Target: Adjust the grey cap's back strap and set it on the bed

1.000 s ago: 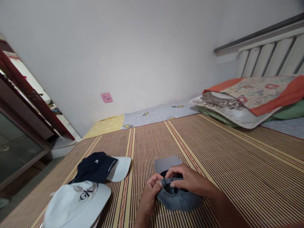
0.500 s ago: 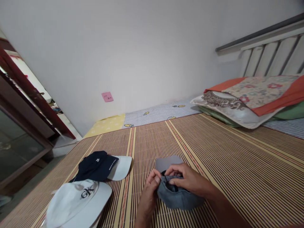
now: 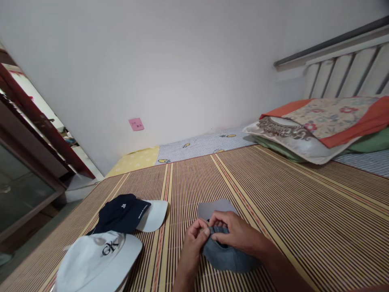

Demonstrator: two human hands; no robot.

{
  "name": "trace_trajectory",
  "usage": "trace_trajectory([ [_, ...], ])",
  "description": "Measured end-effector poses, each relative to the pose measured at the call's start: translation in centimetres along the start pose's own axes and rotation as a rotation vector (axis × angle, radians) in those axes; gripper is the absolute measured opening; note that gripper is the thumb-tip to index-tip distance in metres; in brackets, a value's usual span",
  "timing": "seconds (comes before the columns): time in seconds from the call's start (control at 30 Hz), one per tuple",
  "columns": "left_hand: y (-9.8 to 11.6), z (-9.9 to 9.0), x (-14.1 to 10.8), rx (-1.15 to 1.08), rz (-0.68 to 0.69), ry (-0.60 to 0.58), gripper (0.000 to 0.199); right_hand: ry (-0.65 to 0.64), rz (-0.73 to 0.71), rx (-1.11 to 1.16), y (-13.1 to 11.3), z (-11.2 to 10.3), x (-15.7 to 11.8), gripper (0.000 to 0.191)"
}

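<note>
A blue-grey baseball cap (image 3: 227, 257) lies on the striped mat in front of me, its grey brim (image 3: 214, 207) pointing away. My left hand (image 3: 194, 243) pinches the strap at the cap's back edge between thumb and fingers. From the other side my right hand (image 3: 235, 233) grips the same strap, fingers curled over it, just above the cap's opening. Part of the strap is hidden by the fingers. To the left sit a navy cap (image 3: 118, 213) with a pale brim and, nearer to me, a white cap (image 3: 88, 259) with black letters.
The striped mat (image 3: 188, 186) covers the bed. Stacked pillows (image 3: 322, 125) rest at the far right below a radiator (image 3: 349, 73). A pink note (image 3: 136, 124) is stuck to the wall. A door (image 3: 45, 125) stands at the left.
My fingers have drawn closer together on the strap, and its back edge is pulled up, so less of the cap's inside shows. The other caps stay put.
</note>
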State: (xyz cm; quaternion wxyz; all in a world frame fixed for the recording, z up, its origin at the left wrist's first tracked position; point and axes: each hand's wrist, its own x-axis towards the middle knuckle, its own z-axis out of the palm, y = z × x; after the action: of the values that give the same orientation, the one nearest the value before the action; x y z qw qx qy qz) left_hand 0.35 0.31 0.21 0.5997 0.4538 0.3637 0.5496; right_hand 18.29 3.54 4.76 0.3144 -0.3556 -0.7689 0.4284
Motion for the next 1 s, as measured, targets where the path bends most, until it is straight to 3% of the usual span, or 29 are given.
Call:
trace_trajectory([
  [0.3, -0.6, -1.2, 0.5, -0.024, 0.016, 0.065, 0.030, -0.015, 0.077, 0.018, 0.7, -1.4, -0.2, 0.014],
  [0.43, -0.3, -1.5, 0.4, 0.011, -0.008, 0.016, 0.030, -0.032, 0.087, 0.091, 0.8, -1.7, -0.4, 0.014],
  [0.67, 1.2, -0.1, -0.1, 0.297, -0.061, -0.025, 0.048, -0.041, 0.096, 0.102, -0.2, -1.6, -0.5, 0.015],
  [0.87, 0.8, 0.1, 0.2, 0.146, -0.089, 0.023, 0.046, -0.150, 0.186, 0.165, 2.0, -3.8, -1.2, 0.034],
  [1.0, 0.2, -0.3, 0.1, 0.044, -0.110, 0.032, 0.041, -0.184, 0.152, 0.246, 3.8, -5.1, -1.7, 0.030],
])
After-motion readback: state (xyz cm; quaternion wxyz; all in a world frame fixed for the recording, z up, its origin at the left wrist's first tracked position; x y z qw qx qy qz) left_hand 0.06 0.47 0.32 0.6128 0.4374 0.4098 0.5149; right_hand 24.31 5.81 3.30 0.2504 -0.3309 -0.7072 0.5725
